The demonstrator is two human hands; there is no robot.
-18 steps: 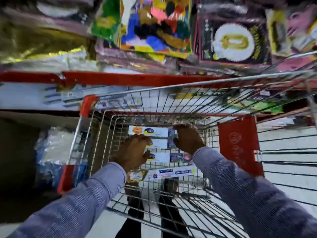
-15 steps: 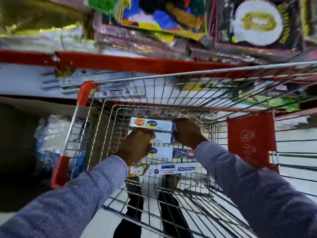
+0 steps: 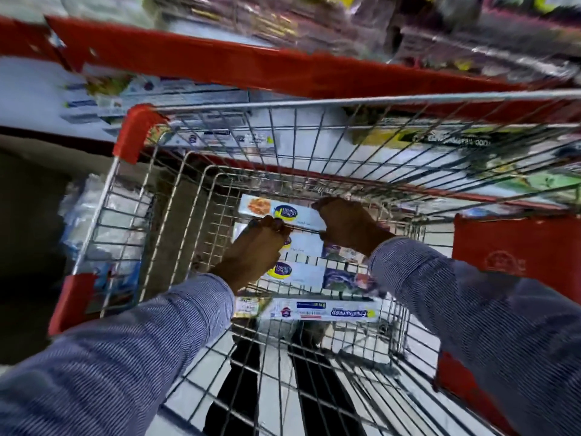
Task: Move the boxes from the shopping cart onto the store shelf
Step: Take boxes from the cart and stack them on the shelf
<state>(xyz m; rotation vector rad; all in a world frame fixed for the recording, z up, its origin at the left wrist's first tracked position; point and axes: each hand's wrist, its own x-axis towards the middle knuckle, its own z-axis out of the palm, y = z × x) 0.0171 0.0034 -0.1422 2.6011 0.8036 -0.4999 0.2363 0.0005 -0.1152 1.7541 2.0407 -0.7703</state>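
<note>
- Head view, task progress: both hands reach down into the shopping cart (image 3: 201, 171). The left hand (image 3: 254, 247) closes on the near long edge of the top box (image 3: 283, 212); the right hand (image 3: 349, 226) closes over that box's right end. The box sits at about 12 o'clock from the wrists, apparently just raised above the stack, though blur leaves contact with the box beneath uncertain.
- Head view, what is left: at least two similar boxes (image 3: 298, 270) lie stacked in the cart at 6 o'clock from the held one, and a longer carton (image 3: 317, 309) lies nearer the person. The held box has not reached the shelf, so by this evidence most of the transfer appears still to be done.
- Head view, the destination: the store shelf (image 3: 220, 67), with a red front edge, runs across the frame at 12 o'clock beyond the cart's far rim. Flat cartons that look alike (image 3: 157, 99) already rest on its level at 11 o'clock; whether they came from this cart cannot be told.
- Head view, the room: a shop aisle with a pale floor seen through the cart's wire base. Wrapped goods fill the upper level, heavily blurred. A red panel (image 3: 515, 256) stands at 3 o'clock.
</note>
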